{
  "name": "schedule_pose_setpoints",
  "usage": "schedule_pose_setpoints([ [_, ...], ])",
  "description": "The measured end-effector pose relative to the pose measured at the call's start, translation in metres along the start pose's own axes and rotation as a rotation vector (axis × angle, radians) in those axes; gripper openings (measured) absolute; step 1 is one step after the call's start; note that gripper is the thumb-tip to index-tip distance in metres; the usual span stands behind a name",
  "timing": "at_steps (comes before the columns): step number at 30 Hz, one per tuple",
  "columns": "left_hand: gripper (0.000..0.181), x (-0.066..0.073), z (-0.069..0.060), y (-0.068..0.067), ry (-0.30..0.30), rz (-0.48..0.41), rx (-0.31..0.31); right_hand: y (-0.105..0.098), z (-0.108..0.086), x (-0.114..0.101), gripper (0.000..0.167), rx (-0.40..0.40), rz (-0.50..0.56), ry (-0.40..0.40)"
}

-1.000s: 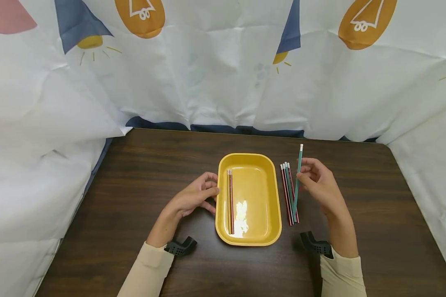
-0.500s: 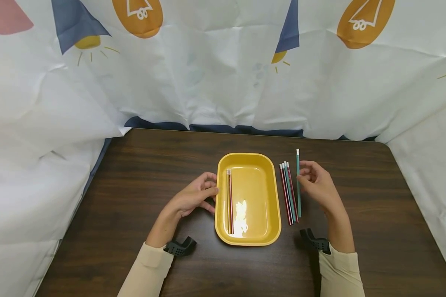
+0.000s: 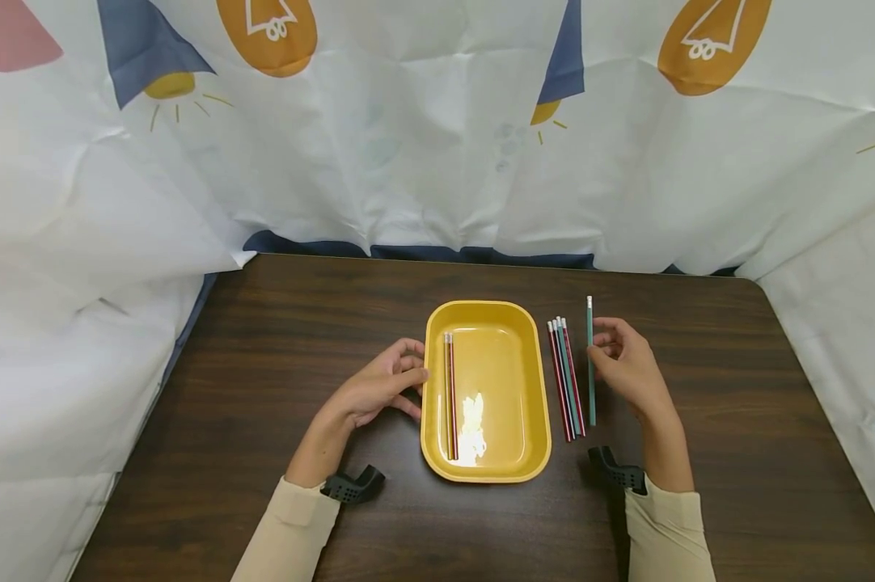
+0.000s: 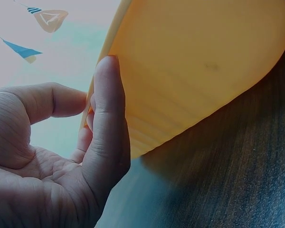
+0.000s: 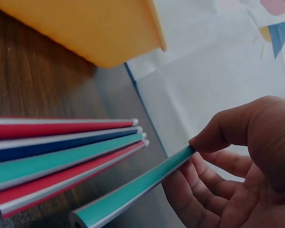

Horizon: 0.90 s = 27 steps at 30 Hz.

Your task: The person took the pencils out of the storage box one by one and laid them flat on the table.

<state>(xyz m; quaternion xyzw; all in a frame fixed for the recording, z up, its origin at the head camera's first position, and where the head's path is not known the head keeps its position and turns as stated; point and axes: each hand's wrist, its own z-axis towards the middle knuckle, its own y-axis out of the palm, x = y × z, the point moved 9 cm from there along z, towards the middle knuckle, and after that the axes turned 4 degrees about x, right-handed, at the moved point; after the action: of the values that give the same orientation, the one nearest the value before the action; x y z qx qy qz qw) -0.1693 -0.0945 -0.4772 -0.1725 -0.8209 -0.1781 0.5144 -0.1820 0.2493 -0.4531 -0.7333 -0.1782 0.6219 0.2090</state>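
A yellow tray (image 3: 499, 380) lies on the table with two pencils (image 3: 450, 396) lengthwise along its left inside; one looks gold, the other red. My left hand (image 3: 379, 385) pinches the tray's left rim, thumb on top and fingers below, as the left wrist view of the tray (image 4: 199, 61) shows. On the other side, my right hand (image 3: 630, 368) holds a teal pencil (image 3: 592, 396) between thumb and fingers, its white end pointing away. In the right wrist view this teal pencil (image 5: 137, 185) stands apart from a row of several pencils (image 5: 61, 159), red, dark blue and teal.
The row of loose pencils (image 3: 566, 380) lies between the tray and my right hand. Dark wood covers the tabletop (image 3: 299, 315). A white printed cloth (image 3: 423, 162) hangs behind its far edge. Black wrist mounts (image 3: 353, 485) sit on both forearms.
My right hand has drawn the teal pencil off the row to the right, and it has turned from slanting to nearly parallel with the others. The left hand and tray stay put.
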Motion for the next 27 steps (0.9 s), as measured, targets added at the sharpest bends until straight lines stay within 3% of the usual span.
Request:
schedule_pose_setpoints([
  [27, 0.045, 0.0006, -0.0008, 0.0003, 0.010, 0.009, -0.006, 0.0029, 0.0021, 0.0087, 0.050, 0.018, -0.157, 0.013],
])
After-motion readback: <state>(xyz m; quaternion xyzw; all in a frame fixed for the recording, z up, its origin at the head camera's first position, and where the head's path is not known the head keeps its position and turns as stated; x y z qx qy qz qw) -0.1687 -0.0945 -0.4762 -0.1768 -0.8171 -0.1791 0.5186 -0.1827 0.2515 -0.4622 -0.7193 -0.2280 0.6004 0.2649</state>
